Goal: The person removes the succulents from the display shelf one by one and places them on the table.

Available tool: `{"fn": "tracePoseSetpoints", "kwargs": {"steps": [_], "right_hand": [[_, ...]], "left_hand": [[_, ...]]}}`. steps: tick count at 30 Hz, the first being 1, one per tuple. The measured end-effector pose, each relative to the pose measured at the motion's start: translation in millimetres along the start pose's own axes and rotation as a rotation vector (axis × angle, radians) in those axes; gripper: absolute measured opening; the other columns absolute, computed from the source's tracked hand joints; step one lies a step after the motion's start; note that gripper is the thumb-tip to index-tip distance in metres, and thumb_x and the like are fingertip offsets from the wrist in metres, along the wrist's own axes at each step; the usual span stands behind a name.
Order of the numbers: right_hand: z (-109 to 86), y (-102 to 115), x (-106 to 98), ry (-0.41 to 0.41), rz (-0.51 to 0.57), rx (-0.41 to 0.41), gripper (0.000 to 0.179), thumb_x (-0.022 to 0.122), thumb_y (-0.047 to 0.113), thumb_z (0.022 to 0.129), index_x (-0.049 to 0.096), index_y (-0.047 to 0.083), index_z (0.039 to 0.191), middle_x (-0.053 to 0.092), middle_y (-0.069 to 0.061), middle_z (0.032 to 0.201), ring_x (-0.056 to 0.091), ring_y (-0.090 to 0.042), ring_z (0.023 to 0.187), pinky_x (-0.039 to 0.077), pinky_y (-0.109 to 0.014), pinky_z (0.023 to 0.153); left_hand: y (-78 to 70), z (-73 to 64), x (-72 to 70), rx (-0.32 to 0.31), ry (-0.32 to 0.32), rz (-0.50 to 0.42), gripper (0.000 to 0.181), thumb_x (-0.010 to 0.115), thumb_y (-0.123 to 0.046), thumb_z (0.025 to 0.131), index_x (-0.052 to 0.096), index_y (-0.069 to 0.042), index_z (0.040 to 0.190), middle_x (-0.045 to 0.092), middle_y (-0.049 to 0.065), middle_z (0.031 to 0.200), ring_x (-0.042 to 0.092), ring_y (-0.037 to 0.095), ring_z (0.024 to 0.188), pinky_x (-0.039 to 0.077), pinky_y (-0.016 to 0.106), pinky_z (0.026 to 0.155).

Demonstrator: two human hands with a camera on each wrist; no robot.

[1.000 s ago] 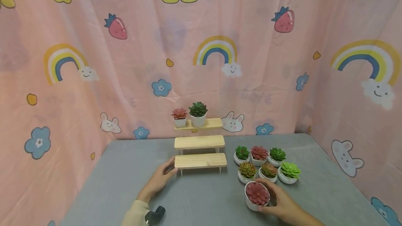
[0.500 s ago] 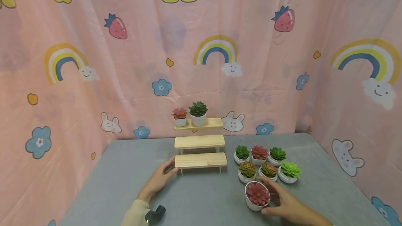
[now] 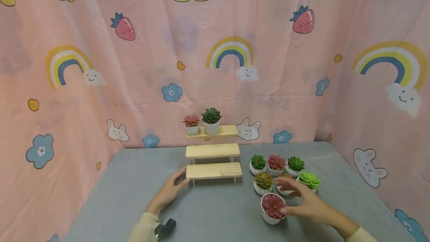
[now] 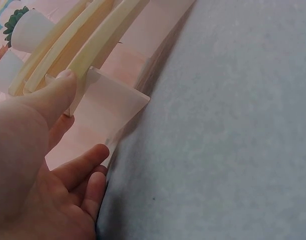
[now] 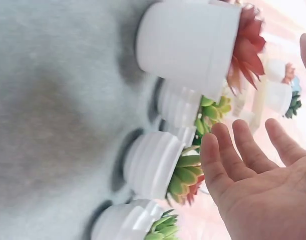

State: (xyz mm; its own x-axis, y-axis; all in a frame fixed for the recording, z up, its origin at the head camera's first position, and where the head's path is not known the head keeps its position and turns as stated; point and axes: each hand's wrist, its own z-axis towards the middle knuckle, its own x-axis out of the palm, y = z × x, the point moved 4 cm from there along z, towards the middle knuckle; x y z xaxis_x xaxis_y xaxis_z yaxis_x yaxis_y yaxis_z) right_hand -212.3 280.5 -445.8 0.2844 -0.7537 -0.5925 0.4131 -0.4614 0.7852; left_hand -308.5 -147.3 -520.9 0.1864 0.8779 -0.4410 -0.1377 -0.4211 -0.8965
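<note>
On my head feed, the right hand [image 3: 310, 204] is spread, fingers apart and holding nothing, reaching over the right half of the grey table [image 3: 215, 216]. Just beside its thumb, the large dark-red succulent [image 3: 273, 207] stands upright in its round white pot, nearer the table's near edge than the other plants. The thumb overlaps its leaves in that view, so I can't be certain whether they touch; my right wrist feed shows the fingers apart from the pots.

The left hand [image 3: 168, 191] pinches the left end of the lowest board of the three-step wooden stand [image 3: 215, 170], thumb at the front corner and forefinger towards the back one. The stand sits around the middle of the table's far edge. On its top board I see a pink succulent [image 3: 191, 121] in a square white pot at the left end and, right next to it, a dark-green rosette [image 3: 211, 115] in a round one.

Towards the table's far right corner, six small succulents stand close together in two rows, the bright lime one [image 3: 309, 179] at the front row's right end. The right hand partly hides the brownish one [image 3: 284, 191].
</note>
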Motion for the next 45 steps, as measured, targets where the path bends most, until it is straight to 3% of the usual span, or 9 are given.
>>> {"fn": "tracePoseSetpoints", "kwargs": {"steps": [6,10,13,19,22,24,28,31,45], "right_hand": [[10.7,5,-5,-0.010,-0.005,-0.002,0.064,0.074,0.011,0.091,0.046,0.012,0.149,0.053,-0.027,0.144,0.059,0.001,0.121,0.057,-0.032,0.091],[19.0,12,-9,-0.031,-0.020,0.013,0.063,0.073,0.015,0.092,0.046,0.016,0.149,0.054,-0.022,0.145,0.060,-0.006,0.122,0.056,-0.033,0.090],[27.4,18,-12,-0.044,-0.033,-0.007,0.063,0.074,0.016,0.092,0.046,0.013,0.148,0.056,-0.019,0.143,0.061,-0.010,0.121,0.057,-0.034,0.090],[46.4,24,-15,-0.048,-0.013,-0.071,0.058,0.071,0.009,0.093,0.048,0.008,0.146,0.056,-0.021,0.141,0.057,0.006,0.116,0.057,-0.031,0.090],[55.6,25,-14,-0.037,-0.006,-0.075,0.057,0.070,0.011,0.095,0.048,0.007,0.147,0.055,-0.024,0.143,0.056,0.006,0.117,0.057,-0.032,0.094],[62.0,26,-13,-0.027,-0.003,-0.067,0.056,0.069,0.014,0.096,0.047,0.008,0.148,0.054,-0.024,0.144,0.058,0.001,0.120,0.056,-0.039,0.097],[77.1,30,-11,-0.017,-0.004,-0.077,0.056,0.068,0.014,0.097,0.046,0.008,0.148,0.056,-0.022,0.143,0.060,-0.024,0.126,0.053,-0.053,0.100],[89.2,33,-10,-0.006,0.010,-0.096,0.055,0.066,0.012,0.098,0.045,0.007,0.148,0.056,-0.021,0.143,0.059,-0.037,0.125,0.053,-0.053,0.099],[133.3,43,-11,0.008,0.075,-0.044,0.059,0.065,0.021,0.099,0.041,0.005,0.151,0.050,-0.026,0.147,0.051,-0.049,0.132,0.046,-0.061,0.107]], "left_hand": [[-2.3,-0.5,-1.4,-0.009,0.000,-0.002,0.065,0.062,-0.038,0.100,0.039,-0.015,0.157,0.047,0.015,0.156,0.037,0.040,0.149,0.031,0.061,0.121],[-4.1,1.3,-3.1,-0.016,-0.006,-0.010,0.065,0.063,-0.037,0.100,0.039,-0.015,0.157,0.047,0.014,0.157,0.036,0.039,0.150,0.030,0.061,0.122],[-3.4,2.8,-3.2,-0.010,-0.004,-0.007,0.065,0.063,-0.036,0.100,0.038,-0.014,0.157,0.046,0.014,0.157,0.036,0.039,0.150,0.030,0.060,0.122],[-2.4,2.9,-1.2,-0.002,0.008,0.003,0.065,0.062,-0.035,0.101,0.038,-0.013,0.157,0.046,0.014,0.157,0.037,0.039,0.150,0.031,0.060,0.122],[-3.2,2.9,-0.7,-0.003,0.009,0.001,0.066,0.062,-0.036,0.101,0.037,-0.013,0.157,0.046,0.014,0.157,0.037,0.038,0.150,0.031,0.060,0.122],[-4.3,2.5,-1.0,0.000,0.009,-0.003,0.066,0.062,-0.036,0.101,0.037,-0.013,0.157,0.046,0.015,0.157,0.036,0.039,0.150,0.031,0.060,0.122],[-5.7,1.4,-3.0,0.003,0.003,-0.020,0.064,0.063,-0.033,0.101,0.039,-0.013,0.157,0.046,0.015,0.157,0.036,0.040,0.150,0.031,0.061,0.121],[-5.4,0.6,-4.5,0.002,-0.003,-0.034,0.064,0.064,-0.033,0.100,0.040,-0.014,0.156,0.047,0.015,0.157,0.036,0.040,0.150,0.031,0.061,0.121],[-2.3,0.9,-0.6,0.006,-0.002,-0.003,0.065,0.063,-0.034,0.101,0.038,-0.013,0.157,0.047,0.015,0.157,0.036,0.040,0.150,0.032,0.061,0.120]]}}
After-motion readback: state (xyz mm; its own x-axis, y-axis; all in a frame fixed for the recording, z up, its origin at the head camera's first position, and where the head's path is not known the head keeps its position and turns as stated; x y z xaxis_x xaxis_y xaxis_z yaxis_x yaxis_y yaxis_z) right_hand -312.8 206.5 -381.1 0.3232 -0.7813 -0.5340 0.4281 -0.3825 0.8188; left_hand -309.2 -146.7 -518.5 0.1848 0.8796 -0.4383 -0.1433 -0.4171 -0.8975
